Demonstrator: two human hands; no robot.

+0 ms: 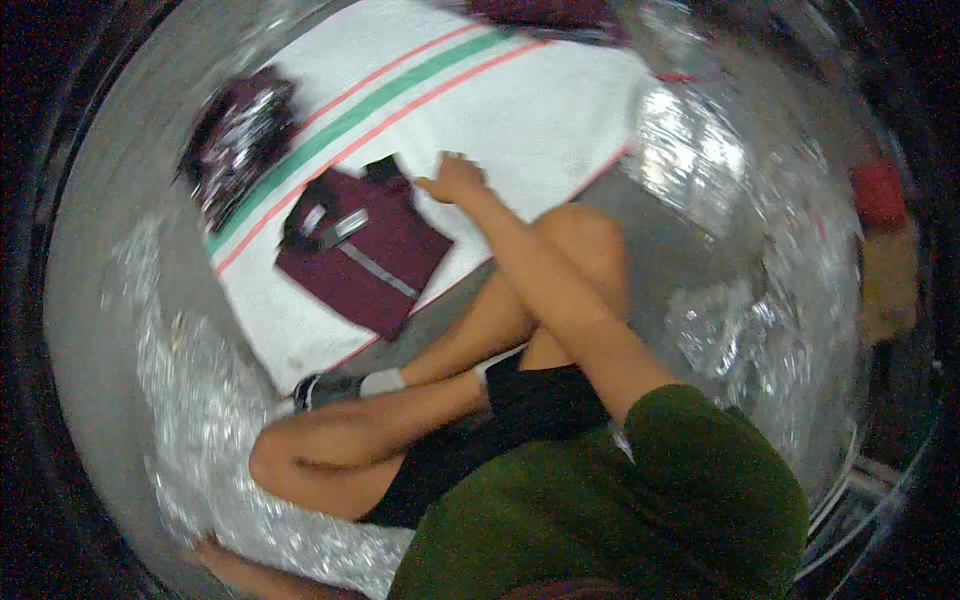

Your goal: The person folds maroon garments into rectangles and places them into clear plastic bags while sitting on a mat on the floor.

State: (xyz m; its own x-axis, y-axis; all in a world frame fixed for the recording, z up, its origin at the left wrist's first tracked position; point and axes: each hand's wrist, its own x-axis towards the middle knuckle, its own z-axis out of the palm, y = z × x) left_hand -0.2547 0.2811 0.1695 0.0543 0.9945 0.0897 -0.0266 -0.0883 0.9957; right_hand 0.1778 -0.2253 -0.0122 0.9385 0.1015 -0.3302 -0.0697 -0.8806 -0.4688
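A folded maroon garment with a dark collar, a grey strip down its front and a pale label lies on a white woven sheet with green and red stripes. My right hand is over the sheet, just right of the garment's collar. Its thumb stands apart from the fingers, and nothing shows in it. Far out at the lower left, my left hand is at the edge of a heap of clear plastic bags. Blur hides whether its fingers grip the plastic.
Maroon garments in shiny clear plastic lie at the sheet's left edge. Another dark maroon pile is at the top. To the right are more plastic packs, loose clear plastic, a red object and a brown box. My crossed legs border the sheet.
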